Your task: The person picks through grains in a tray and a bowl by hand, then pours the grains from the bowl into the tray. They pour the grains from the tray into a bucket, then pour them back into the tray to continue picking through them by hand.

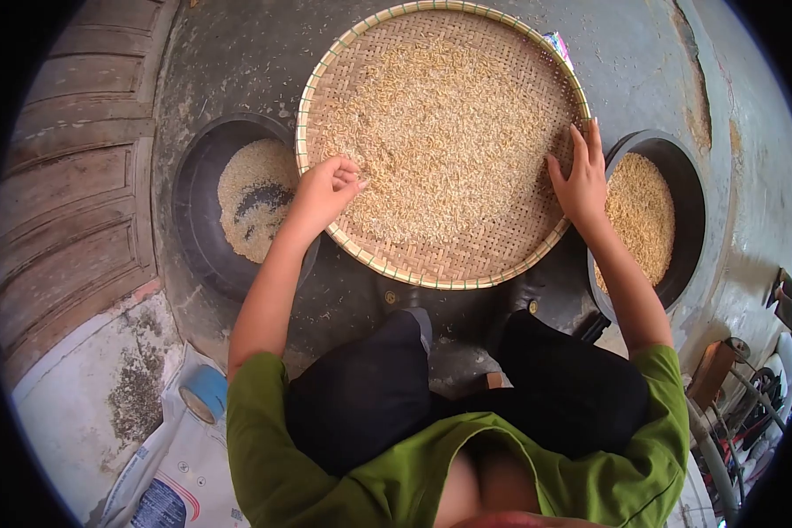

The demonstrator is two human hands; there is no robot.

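A round woven bamboo tray [431,280] lies on the concrete floor in front of me, covered with pale unhusked rice grain [440,132]. My left hand [326,192] rests over the tray's left side with its fingers curled and pinched together on some grains. At the tray's right side, my right hand [579,176] lies flat with fingers together, touching the grain near the rim.
A black basin [198,238] with lighter grain sits left of the tray. Another black basin [691,189] with golden grain sits right. A wooden door [70,176] stands at the left. A printed sack [172,475] and blue tape roll [204,392] lie lower left. Metal clutter [748,396] is lower right.
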